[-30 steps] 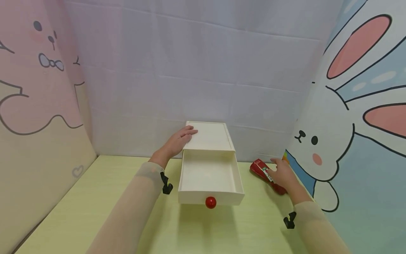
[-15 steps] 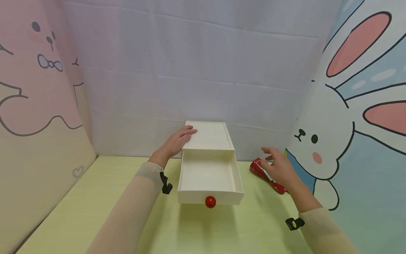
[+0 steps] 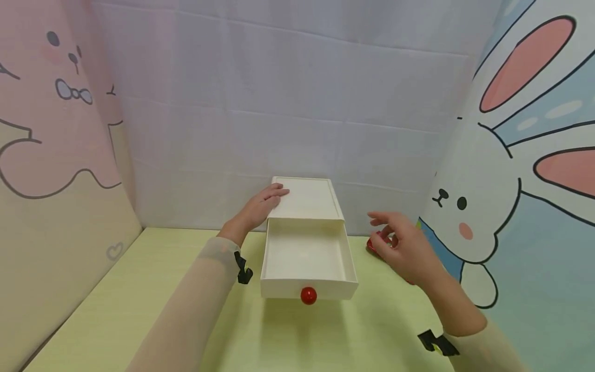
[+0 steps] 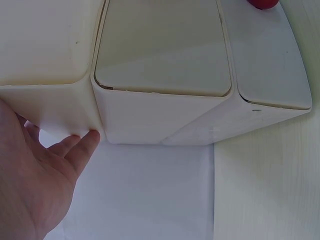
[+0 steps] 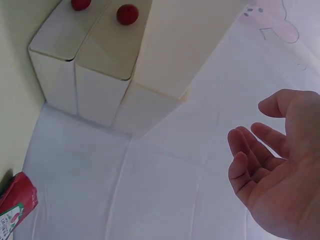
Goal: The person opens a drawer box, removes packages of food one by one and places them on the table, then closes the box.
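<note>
A white drawer cabinet [image 3: 313, 199] stands against the back cloth. Its top drawer [image 3: 304, 253] is pulled out toward me, with a bare interior and a red round knob [image 3: 309, 295] on the front. My left hand [image 3: 255, 209] rests on the left edge of the cabinet top, fingers extended across it. To the right of the cabinet, my right hand [image 3: 409, 253] hovers with loosely bent fingers and holds nothing. Behind it in the head view lies a red packet [image 3: 373, 245], mostly hidden; the right wrist view shows the packet [image 5: 17, 197] with a white and green label.
Below the pulled-out drawer, two lower drawers [image 5: 105, 52] are closed, red knobs on their fronts. A pale yellow-green table [image 3: 153, 289] carries the cabinet. White cloth [image 3: 297, 103] hangs behind, and a rabbit-print panel [image 3: 469, 222] borders the right side.
My right hand has lifted away from the red packet and moved left and closer to me, now covering most of it in the head view. My left hand and the drawer have not moved.
</note>
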The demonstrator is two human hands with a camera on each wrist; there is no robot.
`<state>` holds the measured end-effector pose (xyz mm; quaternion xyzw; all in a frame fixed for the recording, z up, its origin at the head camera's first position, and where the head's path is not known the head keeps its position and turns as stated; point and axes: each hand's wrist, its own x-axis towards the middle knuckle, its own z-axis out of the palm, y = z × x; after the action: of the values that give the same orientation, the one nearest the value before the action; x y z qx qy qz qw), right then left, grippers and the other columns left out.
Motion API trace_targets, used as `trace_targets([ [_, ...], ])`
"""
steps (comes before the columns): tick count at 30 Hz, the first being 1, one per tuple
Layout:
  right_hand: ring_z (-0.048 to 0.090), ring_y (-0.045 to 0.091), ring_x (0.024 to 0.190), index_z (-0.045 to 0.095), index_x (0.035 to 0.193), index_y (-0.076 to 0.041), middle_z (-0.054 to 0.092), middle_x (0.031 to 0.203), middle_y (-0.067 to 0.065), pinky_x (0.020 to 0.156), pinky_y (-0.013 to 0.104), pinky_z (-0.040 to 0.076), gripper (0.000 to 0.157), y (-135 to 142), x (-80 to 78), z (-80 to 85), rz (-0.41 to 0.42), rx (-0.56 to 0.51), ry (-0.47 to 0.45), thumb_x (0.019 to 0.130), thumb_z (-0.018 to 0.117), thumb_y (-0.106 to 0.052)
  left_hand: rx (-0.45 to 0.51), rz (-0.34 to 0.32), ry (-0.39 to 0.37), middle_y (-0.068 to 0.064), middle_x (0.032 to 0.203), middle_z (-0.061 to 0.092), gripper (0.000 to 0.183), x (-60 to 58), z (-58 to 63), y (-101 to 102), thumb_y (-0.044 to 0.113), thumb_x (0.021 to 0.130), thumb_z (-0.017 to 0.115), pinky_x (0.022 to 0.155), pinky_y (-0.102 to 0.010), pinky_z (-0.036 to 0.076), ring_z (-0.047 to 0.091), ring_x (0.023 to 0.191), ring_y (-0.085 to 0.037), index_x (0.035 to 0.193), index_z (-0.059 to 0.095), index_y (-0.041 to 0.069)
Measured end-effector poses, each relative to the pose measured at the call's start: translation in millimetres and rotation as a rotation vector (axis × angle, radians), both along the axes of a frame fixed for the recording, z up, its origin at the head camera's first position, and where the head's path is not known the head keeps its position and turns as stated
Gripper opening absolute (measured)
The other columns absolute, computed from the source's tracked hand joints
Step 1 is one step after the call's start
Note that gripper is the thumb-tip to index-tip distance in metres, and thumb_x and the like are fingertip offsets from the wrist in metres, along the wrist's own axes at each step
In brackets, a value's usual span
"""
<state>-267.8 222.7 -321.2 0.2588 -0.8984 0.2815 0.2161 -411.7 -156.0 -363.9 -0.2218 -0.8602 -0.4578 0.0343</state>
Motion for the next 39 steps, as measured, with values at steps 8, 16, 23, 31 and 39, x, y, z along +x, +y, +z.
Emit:
trace_targets([
  [8,0.058,0.006,0.083,0.070,0.141,-0.014,0.075,0.115,0.002,0.066,0.023,0.052,0.043,-23,26.6,3.9,0.142,0.018,0.106,0.099,0.076,-0.005,-0.007,0.003,0.002,-0.008,0.184,0.024,0.052,1.3,1.9,1,0.028,0.120,0.036,0.139,-0.061,0.012,0.013,0.173,-0.033,0.166,0.050,0.010],
  [16,0.057,0.000,0.086,0.072,0.138,-0.016,0.074,0.115,-0.005,0.063,0.020,0.050,0.039,-39,52.7,1.6,0.219,0.068,0.061,0.101,0.078,-0.010,-0.014,0.004,0.012,-0.009,0.184,0.024,0.052,0.4,2.0,2,0.027,0.119,0.035,0.139,-0.061,0.013,0.013,0.173,-0.034,0.166,0.049,0.010],
  [23,0.054,-0.008,0.076,0.072,0.137,-0.021,0.070,0.099,-0.015,0.060,0.016,0.051,0.036,-49,66.3,-5.9,0.353,0.131,-0.034,0.103,0.076,-0.014,-0.006,0.000,0.013,-0.010,0.184,0.023,0.052,-1.7,0.0,2,0.027,0.120,0.035,0.139,-0.062,0.012,0.012,0.173,-0.035,0.166,0.049,0.009],
  [31,0.059,-0.008,0.074,0.065,0.148,-0.029,0.078,0.104,-0.012,0.063,0.015,0.053,0.039,-61,70.2,-21.2,0.446,0.241,-0.235,0.110,0.069,-0.026,0.000,0.000,0.021,-0.010,0.184,0.024,0.053,-2.8,-1.8,1,0.027,0.119,0.035,0.139,-0.061,0.014,0.011,0.173,-0.034,0.166,0.050,0.008],
  [39,0.074,0.002,0.096,0.061,0.152,-0.023,0.079,0.127,-0.004,0.069,0.012,0.055,0.044,-69,64.6,-40.3,0.478,0.236,-0.198,0.109,0.070,-0.022,0.002,-0.004,0.022,-0.010,0.184,0.023,0.052,-1.9,-0.7,1,0.027,0.119,0.036,0.138,-0.061,0.014,0.010,0.173,-0.035,0.166,0.050,0.009],
])
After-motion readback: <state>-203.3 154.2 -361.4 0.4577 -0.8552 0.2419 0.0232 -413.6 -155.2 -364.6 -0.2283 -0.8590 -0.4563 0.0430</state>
